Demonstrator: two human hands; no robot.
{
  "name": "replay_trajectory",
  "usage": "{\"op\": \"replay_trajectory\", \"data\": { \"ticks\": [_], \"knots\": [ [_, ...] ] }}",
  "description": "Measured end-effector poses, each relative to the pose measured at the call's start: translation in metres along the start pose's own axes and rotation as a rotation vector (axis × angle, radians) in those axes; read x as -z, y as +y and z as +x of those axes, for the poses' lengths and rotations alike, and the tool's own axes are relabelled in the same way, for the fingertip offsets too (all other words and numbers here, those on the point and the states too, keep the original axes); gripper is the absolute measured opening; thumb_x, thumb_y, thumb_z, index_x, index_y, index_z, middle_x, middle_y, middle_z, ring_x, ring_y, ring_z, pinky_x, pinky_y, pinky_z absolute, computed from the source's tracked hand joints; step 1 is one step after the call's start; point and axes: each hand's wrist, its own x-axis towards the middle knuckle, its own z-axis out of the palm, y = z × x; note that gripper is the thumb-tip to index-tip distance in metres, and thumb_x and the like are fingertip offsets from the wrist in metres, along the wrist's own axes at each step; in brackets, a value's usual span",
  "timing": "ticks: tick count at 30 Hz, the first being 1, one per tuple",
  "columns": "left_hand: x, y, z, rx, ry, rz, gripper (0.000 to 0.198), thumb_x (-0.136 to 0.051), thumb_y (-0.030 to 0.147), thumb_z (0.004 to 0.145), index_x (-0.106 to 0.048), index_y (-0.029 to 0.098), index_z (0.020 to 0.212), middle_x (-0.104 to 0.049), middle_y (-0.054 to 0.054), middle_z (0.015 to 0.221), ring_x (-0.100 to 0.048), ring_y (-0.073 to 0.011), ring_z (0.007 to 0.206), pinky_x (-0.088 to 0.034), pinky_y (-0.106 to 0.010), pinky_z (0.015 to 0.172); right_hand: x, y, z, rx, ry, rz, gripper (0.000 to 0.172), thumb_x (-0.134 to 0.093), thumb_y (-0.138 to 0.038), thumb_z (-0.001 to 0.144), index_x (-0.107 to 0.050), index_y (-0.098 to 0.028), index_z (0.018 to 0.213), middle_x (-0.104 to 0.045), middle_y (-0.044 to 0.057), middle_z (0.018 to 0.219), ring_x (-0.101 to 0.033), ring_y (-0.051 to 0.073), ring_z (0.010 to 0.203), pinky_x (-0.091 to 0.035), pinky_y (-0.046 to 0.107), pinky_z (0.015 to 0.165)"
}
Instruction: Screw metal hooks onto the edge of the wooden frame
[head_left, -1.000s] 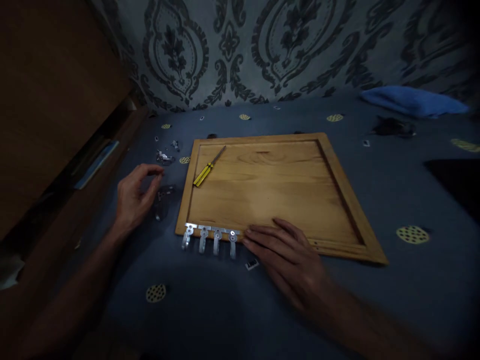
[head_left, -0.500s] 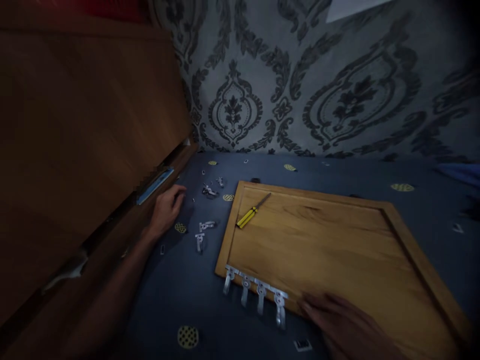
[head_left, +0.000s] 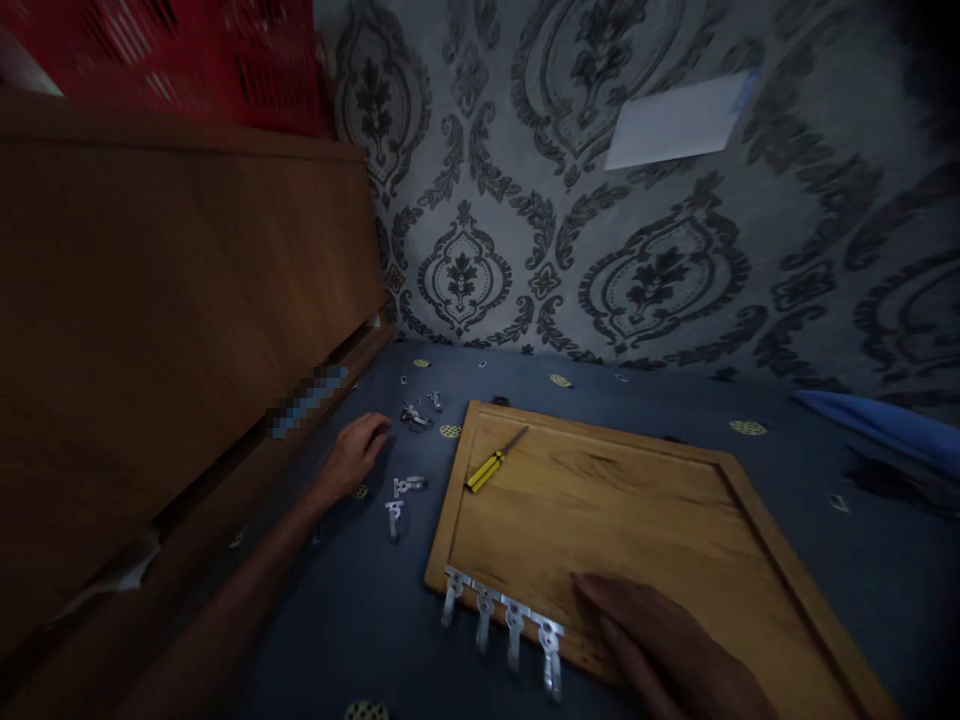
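Observation:
A wooden board [head_left: 637, 520] with a raised frame lies flat on a blue patterned cloth [head_left: 375, 620]. Several metal hooks [head_left: 501, 620] hang off its near edge. A yellow-handled screwdriver [head_left: 493, 462] rests on the board's far left corner. My right hand [head_left: 660, 645] lies flat on the board beside the hooks, fingers stretched out. My left hand [head_left: 358, 450] reaches over the cloth left of the board, fingers curled down near a small heap of metal parts [head_left: 416, 416]. Two loose hooks [head_left: 401, 498] lie just right of that hand. What its fingertips touch is hidden.
A wooden cabinet side [head_left: 172, 320] rises along the left with a red crate [head_left: 187, 60] on top. Patterned wallpaper [head_left: 600, 230] stands behind, with a white paper [head_left: 675, 120] stuck to it. A blue cloth bundle [head_left: 885, 425] lies at the far right.
The view has swung up and to the left. My left hand has moved away from the loose hooks toward the far heap of metal parts. My right hand stays on the board.

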Motion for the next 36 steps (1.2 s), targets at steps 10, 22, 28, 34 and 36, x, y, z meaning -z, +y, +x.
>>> {"op": "replay_trajectory", "data": {
  "ticks": [10,22,28,34,36],
  "knots": [
    [-0.018,-0.019,0.051,-0.058,0.013,0.075,0.035,-0.064,0.037,0.100,-0.062,0.017,0.128,-0.064,-0.011,0.130,-0.067,-0.0248,0.111,-0.059,-0.047,0.094,-0.015,-0.002,0.008,0.017,-0.003,-0.035,0.036,-0.047,-0.033,0.104,-0.073,-0.028,0.129,-0.078,0.008,0.121,-0.075,0.026,0.109,-0.063,0.042,0.093],
    [-0.006,-0.022,0.041,-0.139,-0.041,0.112,0.034,-0.064,0.037,0.100,-0.062,0.017,0.127,-0.065,-0.011,0.128,-0.067,-0.0242,0.109,-0.059,-0.046,0.093,-0.013,0.005,0.004,0.106,-0.016,-0.061,0.038,-0.048,-0.031,0.103,-0.069,-0.031,0.135,-0.077,0.006,0.122,-0.073,0.025,0.112,-0.061,0.039,0.096],
    [-0.012,-0.020,0.043,-0.117,-0.014,0.096,0.035,-0.064,0.037,0.100,-0.062,0.017,0.128,-0.064,-0.011,0.129,-0.067,-0.0248,0.110,-0.059,-0.047,0.094,-0.013,0.005,0.004,0.089,-0.032,-0.055,0.038,-0.048,-0.030,0.103,-0.070,-0.029,0.133,-0.077,0.007,0.121,-0.074,0.026,0.111,-0.061,0.040,0.095],
    [-0.014,-0.021,0.048,-0.097,-0.053,0.065,0.034,-0.064,0.037,0.100,-0.062,0.018,0.128,-0.064,-0.011,0.130,-0.066,-0.0248,0.111,-0.059,-0.047,0.094,-0.013,0.004,0.003,0.077,-0.034,-0.065,0.038,-0.047,-0.032,0.103,-0.070,-0.030,0.134,-0.077,0.006,0.122,-0.073,0.025,0.112,-0.061,0.041,0.096],
    [-0.013,-0.023,0.048,-0.087,-0.077,0.052,0.034,-0.064,0.037,0.100,-0.062,0.018,0.128,-0.064,-0.011,0.130,-0.067,-0.0246,0.110,-0.059,-0.046,0.094,-0.013,0.004,0.003,0.072,-0.025,-0.066,0.038,-0.047,-0.032,0.104,-0.070,-0.030,0.134,-0.077,0.006,0.121,-0.073,0.025,0.112,-0.061,0.040,0.096]
  ]
}}
